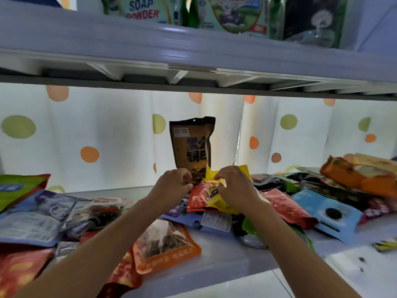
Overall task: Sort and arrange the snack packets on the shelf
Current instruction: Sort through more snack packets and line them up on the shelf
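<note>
Snack packets (285,207) are strewn flat over the shelf (225,252), while a brown packet (192,147) is stood upright at the back against the dotted curtain (103,130). The brown packet's lower left corner is pinched by the left hand (171,186). Just right of the brown packet, a yellow packet (212,177) is gripped by the curled fingers of the right hand (234,186), above a red packet (198,196).

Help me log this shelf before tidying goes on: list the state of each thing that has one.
Brown packet: upright, left hand at its base.
Yellow packet: crumpled, pinched by the right hand.
Left hand: fingers curled on the brown packet.
Right hand: fingers curled on the yellow packet.
Orange packet: lying flat at the front.
Blue packet: lying flat, right.
Soap powder bag: upright, upper shelf.
</note>
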### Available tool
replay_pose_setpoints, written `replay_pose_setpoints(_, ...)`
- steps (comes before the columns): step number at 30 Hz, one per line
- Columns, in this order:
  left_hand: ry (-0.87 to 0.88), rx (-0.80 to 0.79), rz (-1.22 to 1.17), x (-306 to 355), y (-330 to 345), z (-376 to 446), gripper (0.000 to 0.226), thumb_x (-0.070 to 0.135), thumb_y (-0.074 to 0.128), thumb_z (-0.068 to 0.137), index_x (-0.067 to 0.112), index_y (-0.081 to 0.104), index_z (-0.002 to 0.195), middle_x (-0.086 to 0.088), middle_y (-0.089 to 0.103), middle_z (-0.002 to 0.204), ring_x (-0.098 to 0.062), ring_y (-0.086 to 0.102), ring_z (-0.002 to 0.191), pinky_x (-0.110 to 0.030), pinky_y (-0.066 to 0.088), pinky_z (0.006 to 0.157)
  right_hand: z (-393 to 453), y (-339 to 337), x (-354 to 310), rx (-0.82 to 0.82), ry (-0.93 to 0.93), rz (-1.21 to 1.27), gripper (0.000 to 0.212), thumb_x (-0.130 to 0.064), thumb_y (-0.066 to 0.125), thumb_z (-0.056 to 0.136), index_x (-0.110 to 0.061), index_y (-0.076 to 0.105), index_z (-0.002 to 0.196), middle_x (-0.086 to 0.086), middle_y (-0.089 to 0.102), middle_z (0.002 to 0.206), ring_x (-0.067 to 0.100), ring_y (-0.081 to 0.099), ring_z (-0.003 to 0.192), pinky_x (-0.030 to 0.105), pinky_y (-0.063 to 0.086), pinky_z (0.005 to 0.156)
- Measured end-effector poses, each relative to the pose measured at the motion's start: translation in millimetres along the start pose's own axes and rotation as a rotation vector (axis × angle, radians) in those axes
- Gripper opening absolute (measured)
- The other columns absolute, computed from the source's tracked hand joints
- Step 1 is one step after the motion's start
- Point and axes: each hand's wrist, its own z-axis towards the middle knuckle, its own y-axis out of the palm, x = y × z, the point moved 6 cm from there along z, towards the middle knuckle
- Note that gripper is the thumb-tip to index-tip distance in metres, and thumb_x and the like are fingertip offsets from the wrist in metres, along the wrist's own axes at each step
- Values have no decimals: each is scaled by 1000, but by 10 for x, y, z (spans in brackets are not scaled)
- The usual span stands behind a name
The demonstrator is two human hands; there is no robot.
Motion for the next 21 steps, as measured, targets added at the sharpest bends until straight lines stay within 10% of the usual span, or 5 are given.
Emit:
replay_pose_setpoints(11, 79, -285, -53, 298, 576, -25, 34, 34, 65, 84, 23, 63, 116, 1, 68, 113, -16, 63, 99, -37, 52, 87, -370, -34, 429, -226, 173, -61, 47, -42, 57, 88, -27, 59, 132, -1, 57, 136, 21, 54, 120, 38, 46, 101)
replay_pose_setpoints(21, 26, -351, 39, 252, 799, -102, 29, 22, 64, 87, 13, 60, 113, -7, 67, 103, -22, 62, 91, -29, 43, 67, -387, 12, 528, -174, 202, -71, 33, -19, 52, 95, -28, 66, 124, 0, 64, 130, 21, 59, 116, 36, 49, 99)
